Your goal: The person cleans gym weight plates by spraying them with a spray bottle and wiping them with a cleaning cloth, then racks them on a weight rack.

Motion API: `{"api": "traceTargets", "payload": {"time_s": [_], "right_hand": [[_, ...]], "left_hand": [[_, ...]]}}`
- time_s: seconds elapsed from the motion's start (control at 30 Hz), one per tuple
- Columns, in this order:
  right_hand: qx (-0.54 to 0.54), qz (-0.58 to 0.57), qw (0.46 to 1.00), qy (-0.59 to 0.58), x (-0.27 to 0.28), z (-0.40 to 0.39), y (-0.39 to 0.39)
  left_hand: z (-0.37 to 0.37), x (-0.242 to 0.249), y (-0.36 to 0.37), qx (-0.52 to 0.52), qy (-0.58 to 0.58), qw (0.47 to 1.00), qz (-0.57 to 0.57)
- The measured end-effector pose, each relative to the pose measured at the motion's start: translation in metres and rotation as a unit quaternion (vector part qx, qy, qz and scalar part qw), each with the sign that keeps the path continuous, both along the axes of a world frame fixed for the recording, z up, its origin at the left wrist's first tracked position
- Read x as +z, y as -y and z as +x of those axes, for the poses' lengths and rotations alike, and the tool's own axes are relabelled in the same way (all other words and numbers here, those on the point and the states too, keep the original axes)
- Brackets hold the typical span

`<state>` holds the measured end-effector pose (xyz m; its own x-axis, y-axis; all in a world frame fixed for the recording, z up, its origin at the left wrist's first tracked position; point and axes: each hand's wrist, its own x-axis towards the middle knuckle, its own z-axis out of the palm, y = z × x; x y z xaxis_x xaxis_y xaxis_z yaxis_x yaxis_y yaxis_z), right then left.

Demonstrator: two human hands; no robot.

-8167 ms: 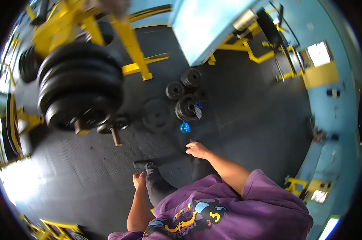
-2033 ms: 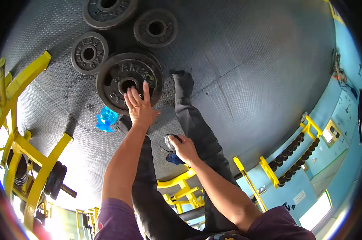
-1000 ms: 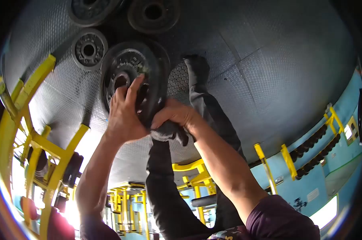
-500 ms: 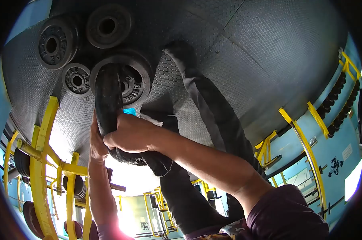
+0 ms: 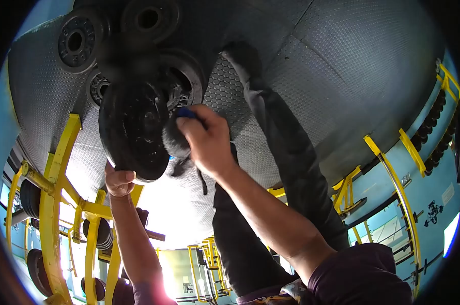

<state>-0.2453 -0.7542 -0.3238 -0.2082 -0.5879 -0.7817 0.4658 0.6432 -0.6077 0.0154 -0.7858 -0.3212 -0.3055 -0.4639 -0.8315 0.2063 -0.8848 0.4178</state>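
A black weight plate (image 5: 133, 127) is held up on a slant, its broad face turned toward me. My left hand (image 5: 120, 182) grips the lower rim, thumb over the near side. Close to the plate's right edge, my right hand (image 5: 208, 142) is closed around a dark, fuzzy cloth (image 5: 175, 140). A bit of blue shows at its fingers, and loose ends of the cloth hang below. Beyond the raised plate, a larger plate (image 5: 193, 76) lies on the floor, partly covered in this view.
More weight plates lie at the upper left, among them a lettered plate (image 5: 76, 41) and another plate (image 5: 151, 19). Black textured matting (image 5: 342, 76) covers the floor. A yellow rack (image 5: 57, 188) stands at left. My outstretched leg (image 5: 286, 137) is on the right.
The plate has turned from nearly edge-on to face me. My right hand has moved off its rim up to the right side with the cloth, while my left hand has shifted to the lower rim.
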Motion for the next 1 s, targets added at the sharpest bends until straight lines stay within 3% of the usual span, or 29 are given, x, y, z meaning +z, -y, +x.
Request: {"api": "traceTargets", "payload": {"time_s": [0.03,0.07,0.17,0.23,0.27,0.33,0.37,0.5,0.57,0.6,0.7,0.73,0.8,0.93,1.0], "right_hand": [[0.001,-0.117,0.984,-0.138,0.005,0.017,-0.001],[0.041,-0.207,0.96,-0.187,0.013,0.03,0.004],[0.079,-0.297,0.94,-0.149,0.007,0.088,0.021],[0.086,-0.426,0.879,-0.197,-0.024,0.103,0.038],[0.082,-0.429,0.879,-0.19,-0.035,0.107,0.045],[0.12,-0.458,0.848,-0.24,-0.058,0.11,0.056],[0.119,-0.452,0.851,-0.24,-0.078,0.106,0.061],[0.192,-0.24,0.913,-0.267,-0.14,0.09,0.056],[0.203,-0.229,0.918,-0.254,-0.137,0.075,0.021],[0.211,-0.167,0.925,-0.268,-0.127,0.078,0.0],[0.232,-0.067,0.94,-0.242,-0.072,0.074,-0.039],[0.235,-0.07,0.937,-0.247,-0.056,0.075,-0.039],[0.239,-0.232,0.907,-0.257,-0.025,0.083,-0.025],[0.198,-0.33,0.874,-0.297,-0.044,0.096,0.027],[0.264,-0.347,0.855,-0.282,-0.063,0.08,0.022]], "left_hand": [[0.006,0.002,-0.003,-0.003,0.004,1.0,-0.003],[0.007,0.009,-0.004,-0.013,0.028,0.999,-0.018],[0.019,0.012,-0.02,-0.029,0.115,0.991,-0.063],[0.029,0.004,-0.033,-0.029,0.225,0.967,-0.113],[0.024,0.004,-0.028,-0.03,0.233,0.965,-0.115],[0.007,0.008,-0.01,0.085,0.158,0.98,-0.082],[0.003,0.008,-0.01,0.082,0.159,0.981,-0.077],[-0.003,0.006,-0.024,0.034,0.188,0.977,-0.089],[-0.006,0.0,-0.04,0.048,0.221,0.968,-0.106],[-0.019,0.004,-0.041,0.089,0.231,0.964,-0.101],[-0.02,-0.001,-0.045,0.154,0.168,0.971,-0.065],[-0.026,0.004,-0.037,0.153,0.16,0.974,-0.053],[-0.03,0.008,-0.031,0.15,0.153,0.975,-0.055],[-0.042,0.019,-0.03,0.169,0.226,0.958,-0.052],[-0.029,0.012,-0.025,0.171,0.196,0.965,-0.036]]}}
